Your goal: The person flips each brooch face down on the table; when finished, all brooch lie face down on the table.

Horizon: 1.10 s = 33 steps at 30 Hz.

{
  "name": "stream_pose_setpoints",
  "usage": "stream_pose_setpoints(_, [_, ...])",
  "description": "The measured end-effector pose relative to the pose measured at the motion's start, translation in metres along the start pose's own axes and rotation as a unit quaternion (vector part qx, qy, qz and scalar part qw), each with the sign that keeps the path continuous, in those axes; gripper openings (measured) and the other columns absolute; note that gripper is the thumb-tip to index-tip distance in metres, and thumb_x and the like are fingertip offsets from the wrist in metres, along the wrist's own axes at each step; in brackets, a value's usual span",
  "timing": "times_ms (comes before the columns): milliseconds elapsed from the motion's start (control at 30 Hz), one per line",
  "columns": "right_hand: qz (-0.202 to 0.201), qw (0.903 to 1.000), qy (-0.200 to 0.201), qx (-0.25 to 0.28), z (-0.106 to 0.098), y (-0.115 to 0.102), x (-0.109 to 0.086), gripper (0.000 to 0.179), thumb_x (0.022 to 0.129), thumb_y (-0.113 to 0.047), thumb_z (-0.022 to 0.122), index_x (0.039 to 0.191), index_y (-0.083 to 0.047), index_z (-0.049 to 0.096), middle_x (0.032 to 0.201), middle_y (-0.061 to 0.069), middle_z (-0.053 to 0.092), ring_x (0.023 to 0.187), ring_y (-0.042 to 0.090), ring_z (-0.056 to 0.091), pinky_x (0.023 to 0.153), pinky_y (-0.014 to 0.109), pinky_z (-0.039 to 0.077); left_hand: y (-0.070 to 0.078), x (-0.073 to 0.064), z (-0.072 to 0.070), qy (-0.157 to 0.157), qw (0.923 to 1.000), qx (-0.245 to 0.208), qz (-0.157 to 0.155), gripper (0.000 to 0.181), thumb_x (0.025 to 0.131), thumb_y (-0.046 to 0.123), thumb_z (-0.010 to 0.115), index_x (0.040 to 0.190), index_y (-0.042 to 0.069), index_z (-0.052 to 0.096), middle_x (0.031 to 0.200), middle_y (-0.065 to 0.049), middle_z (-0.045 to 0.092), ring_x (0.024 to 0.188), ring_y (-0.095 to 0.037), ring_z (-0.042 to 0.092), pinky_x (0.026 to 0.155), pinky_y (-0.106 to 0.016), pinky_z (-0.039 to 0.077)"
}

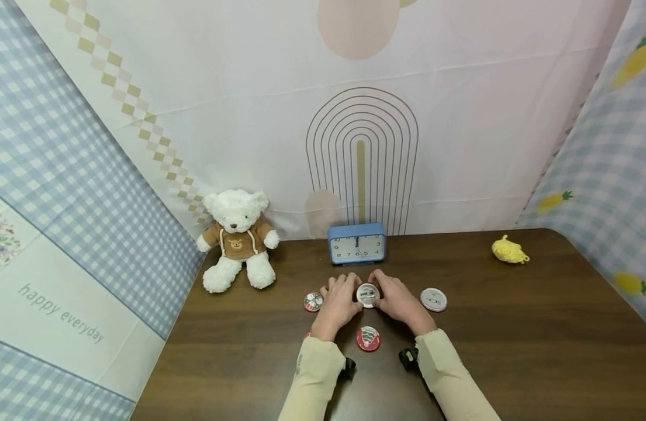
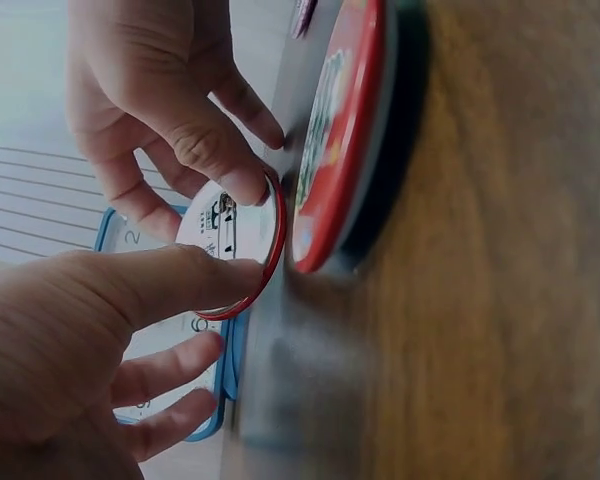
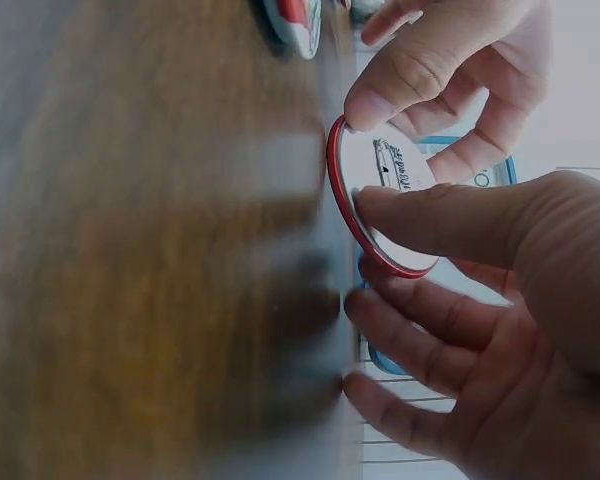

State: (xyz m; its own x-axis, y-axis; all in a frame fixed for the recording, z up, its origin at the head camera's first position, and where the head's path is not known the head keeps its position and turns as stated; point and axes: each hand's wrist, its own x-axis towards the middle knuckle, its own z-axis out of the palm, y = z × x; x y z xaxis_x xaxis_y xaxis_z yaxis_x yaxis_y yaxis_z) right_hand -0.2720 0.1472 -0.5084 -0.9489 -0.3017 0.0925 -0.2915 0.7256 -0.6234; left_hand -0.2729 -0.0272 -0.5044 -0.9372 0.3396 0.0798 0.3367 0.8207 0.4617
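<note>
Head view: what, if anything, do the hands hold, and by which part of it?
A round badge, by its rim: left hand and right hand both pinch it.

In front of the blue clock (image 1: 357,244), the left hand (image 1: 338,303) and the right hand (image 1: 400,300) pinch a round badge (image 1: 368,295), its pin side visible. Farther in front of the clock lies a red badge (image 1: 368,338). To the clock's left sits a white teddy bear (image 1: 238,242); to its right lies a yellow toy (image 1: 509,250). Front-left of the clock is a patterned badge (image 1: 312,302), front-right a pale badge (image 1: 434,299). Also front-left, a red edge (image 1: 308,334) is perhaps another badge.
</note>
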Motion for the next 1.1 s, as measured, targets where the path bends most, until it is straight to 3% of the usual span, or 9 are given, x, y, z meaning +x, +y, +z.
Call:
stream_pose_setpoints(200, [0.03,0.9988,0.003,-0.039,-0.0004,-0.0052,0.0007,0.036,0.083,0.0,0.078,0.113,-0.007,0.059,0.105,0.011,0.057,0.102,0.036,0.054,0.084,0.06,0.043,0.0019,0.0024,-0.0002,0.003,0.9999,0.006,-0.013,0.037,0.084,0.018,0.083,0.116,0.016,0.065,0.12,-0.009,0.056,0.117,-0.036,0.043,0.097,-0.065,0.031])
stream_pose_setpoints(533, [0.067,0.9955,-0.013,-0.066,0.0024,-0.0091,0.0004,0.035,0.087,-0.005,0.077,0.119,-0.005,0.065,0.116,0.018,0.054,0.11,0.042,0.045,0.088,0.064,0.037,0.0004,0.0018,0.0014,-0.012,0.9997,0.015,-0.013,0.036,0.085,0.022,0.082,0.118,0.014,0.07,0.141,-0.012,0.052,0.138,-0.046,0.032,0.101,-0.072,0.027])
stream_pose_setpoints(800, [0.076,0.9937,-0.03,-0.076,0.0058,-0.0096,-0.0025,0.038,0.091,-0.006,0.072,0.128,-0.002,0.065,0.116,0.02,0.052,0.11,0.043,0.043,0.089,0.065,0.034,-0.0007,0.0008,0.0029,-0.045,0.9986,0.019,-0.017,0.039,0.091,0.025,0.076,0.127,0.015,0.068,0.146,-0.013,0.05,0.14,-0.048,0.03,0.103,-0.075,0.023])
stream_pose_setpoints(1100, [0.078,0.9924,-0.046,-0.083,0.0069,-0.0096,-0.0014,0.04,0.093,-0.007,0.069,0.132,0.001,0.062,0.119,0.021,0.051,0.112,0.042,0.042,0.092,0.068,0.033,-0.0033,0.0015,0.0077,-0.041,0.9984,0.036,-0.016,0.04,0.092,0.027,0.071,0.13,0.017,0.068,0.144,-0.015,0.05,0.137,-0.048,0.033,0.1,-0.075,0.025])
